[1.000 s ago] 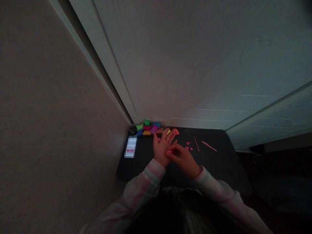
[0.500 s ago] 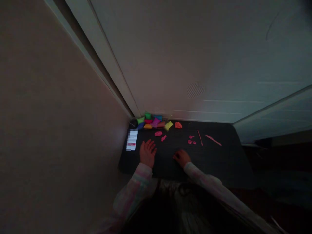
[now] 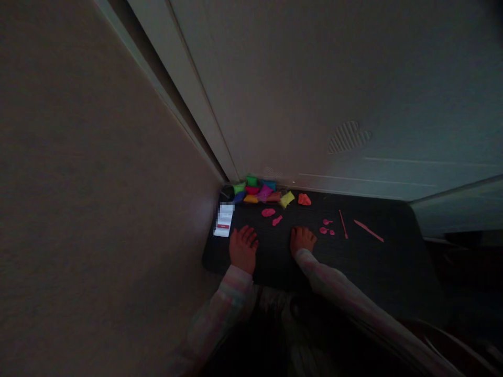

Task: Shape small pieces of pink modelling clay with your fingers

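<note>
Left hand point(image 3: 242, 250), fingers open, beside the phone point(image 3: 225, 219), leaving its screen viewable! Right hand point(image 3: 302, 241), farther from it, fingers curled; can't tell any grip.

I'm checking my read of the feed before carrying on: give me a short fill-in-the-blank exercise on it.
The hand nearest the phone is the person's ____ hand.
The packet nearest the crumpled orange lump is coloured ____.
The striped motif above the table is shaped like a ____.

Missing words: left; yellow; heart.
</note>
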A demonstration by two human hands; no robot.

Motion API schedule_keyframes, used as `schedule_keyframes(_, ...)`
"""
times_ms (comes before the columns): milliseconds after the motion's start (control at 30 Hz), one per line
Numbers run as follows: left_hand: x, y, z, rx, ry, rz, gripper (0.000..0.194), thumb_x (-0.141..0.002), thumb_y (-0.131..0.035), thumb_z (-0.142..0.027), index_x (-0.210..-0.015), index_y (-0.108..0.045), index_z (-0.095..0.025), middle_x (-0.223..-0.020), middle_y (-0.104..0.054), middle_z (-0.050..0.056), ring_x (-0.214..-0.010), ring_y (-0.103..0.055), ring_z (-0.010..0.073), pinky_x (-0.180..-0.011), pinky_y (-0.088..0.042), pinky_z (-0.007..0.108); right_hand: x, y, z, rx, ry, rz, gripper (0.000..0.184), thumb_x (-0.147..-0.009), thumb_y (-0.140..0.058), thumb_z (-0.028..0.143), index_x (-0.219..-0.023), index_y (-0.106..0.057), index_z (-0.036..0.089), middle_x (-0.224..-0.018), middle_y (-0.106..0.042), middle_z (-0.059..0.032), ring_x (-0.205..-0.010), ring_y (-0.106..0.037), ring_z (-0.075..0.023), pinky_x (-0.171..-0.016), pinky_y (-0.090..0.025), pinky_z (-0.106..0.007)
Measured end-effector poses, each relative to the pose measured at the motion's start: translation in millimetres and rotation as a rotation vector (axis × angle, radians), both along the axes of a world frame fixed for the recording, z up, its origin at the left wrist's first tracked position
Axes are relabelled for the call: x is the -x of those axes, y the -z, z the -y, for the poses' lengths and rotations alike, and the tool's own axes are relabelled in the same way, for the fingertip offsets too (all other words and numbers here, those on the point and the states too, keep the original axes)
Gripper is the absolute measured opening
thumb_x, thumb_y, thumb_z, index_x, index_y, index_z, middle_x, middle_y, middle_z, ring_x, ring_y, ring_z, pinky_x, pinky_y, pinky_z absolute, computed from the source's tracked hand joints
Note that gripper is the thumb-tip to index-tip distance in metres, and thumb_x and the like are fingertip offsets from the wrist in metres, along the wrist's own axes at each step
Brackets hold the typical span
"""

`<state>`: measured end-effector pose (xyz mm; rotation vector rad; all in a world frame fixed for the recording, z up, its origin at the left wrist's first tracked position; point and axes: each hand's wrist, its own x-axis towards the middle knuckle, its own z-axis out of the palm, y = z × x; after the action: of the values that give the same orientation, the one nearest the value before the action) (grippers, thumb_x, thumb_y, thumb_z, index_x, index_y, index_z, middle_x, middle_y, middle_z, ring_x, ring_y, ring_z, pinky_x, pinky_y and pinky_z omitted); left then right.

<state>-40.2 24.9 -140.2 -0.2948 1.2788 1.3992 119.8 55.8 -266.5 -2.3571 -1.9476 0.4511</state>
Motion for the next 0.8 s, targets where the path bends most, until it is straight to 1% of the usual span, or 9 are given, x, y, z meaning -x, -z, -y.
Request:
schedule_keyframes(100,4.2,1.3,-1.5,0.024,-0.021,0.008,0.035,-0.083,-0.037,-0.042,-0.082,-0.06,-0.016,-0.092,-0.056,0.007,-0.07,-0.054,0.0133,-0.057,-0.042,0.024,1.0,3.0,1.7,-0.008,-0.015,0.011,0.027,-0.086,-0.048,0.032,-0.107,-0.054,0.015,-0.113,-0.055,-0.0077,-0.103,-0.052,-0.0216,-0.09,-0.039,-0.045)
schedule_keyframes(300,10.6,7.2,-12.2,0.068,-0.043,0.017,0.036,-0.083,-0.036,-0.042,-0.081,-0.06,-0.016,-0.089,-0.057,0.007,-0.069,-0.054,0.0132,-0.057,-0.043,0.024,2.6,9.1,-0.6,-0.018,-0.044,-0.006,0.035,-0.086,-0.041,0.033,-0.106,-0.056,0.009,-0.111,-0.056,-0.0193,-0.101,-0.048,-0.0308,-0.089,-0.028,-0.048)
schedule_keyframes(500,13.0,11.2,-20.0,0.095,-0.051,0.022,0.037,-0.084,-0.034,-0.042,-0.081,-0.06,-0.015,-0.087,-0.056,0.007,-0.069,-0.054,0.0134,-0.056,-0.043,0.024,2.4,15.6,-3.0,-0.039,-0.034,-0.023,0.038,-0.085,-0.039,0.035,-0.107,-0.056,0.009,-0.113,-0.054,-0.0191,-0.102,-0.044,-0.0324,-0.088,-0.024,-0.047)
schedule_keyframes(633,15.9,14.5,-14.5,0.112,-0.059,0.022,0.036,-0.083,-0.035,-0.042,-0.081,-0.06,-0.015,-0.087,-0.055,0.007,-0.069,-0.054,0.0136,-0.057,-0.043,0.025,1.8,21.5,-3.6,-0.044,-0.033,-0.049,0.039,-0.085,-0.038,0.036,-0.107,-0.056,0.009,-0.114,-0.054,-0.0191,-0.104,-0.042,-0.0319,-0.089,-0.022,-0.047)
schedule_keyframes(800,23.6,14.7,3.7,0.131,-0.074,-0.006,0.036,-0.083,-0.036,-0.041,-0.081,-0.059,-0.015,-0.086,-0.055,0.006,-0.067,-0.053,0.0129,-0.057,-0.043,0.024,4.2,26.1,-2.6,-0.054,-0.037,-0.129,0.032,-0.087,-0.039,0.032,-0.107,-0.056,0.012,-0.116,-0.054,-0.0176,-0.107,-0.041,-0.031,-0.09,-0.022,-0.049)
